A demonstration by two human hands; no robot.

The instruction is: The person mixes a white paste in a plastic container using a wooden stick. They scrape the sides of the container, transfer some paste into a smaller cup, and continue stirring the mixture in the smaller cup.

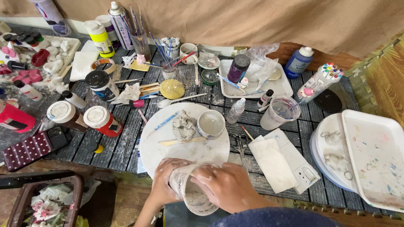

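Both my hands hold a clear plastic cup (194, 194) smeared with grey-white paste, low at the front of the table. My left hand (165, 180) wraps its left side; my right hand (227, 185) covers its rim from the right. Just beyond them lies a round white board (155, 145) carrying a grey clay lump (183, 126), a small cup of milky water (211, 124), a wooden stick (182, 142) and a blue-patterned tool (163, 122).
Paint jars (102, 121) and bottles crowd the left. Brushes stand in cups (169, 69) at the back. A white tray (252, 82) holds a dark bottle; a plastic cup (280, 112), scissors (240, 145), white sheets (273, 164) and stained trays (374, 155) lie right.
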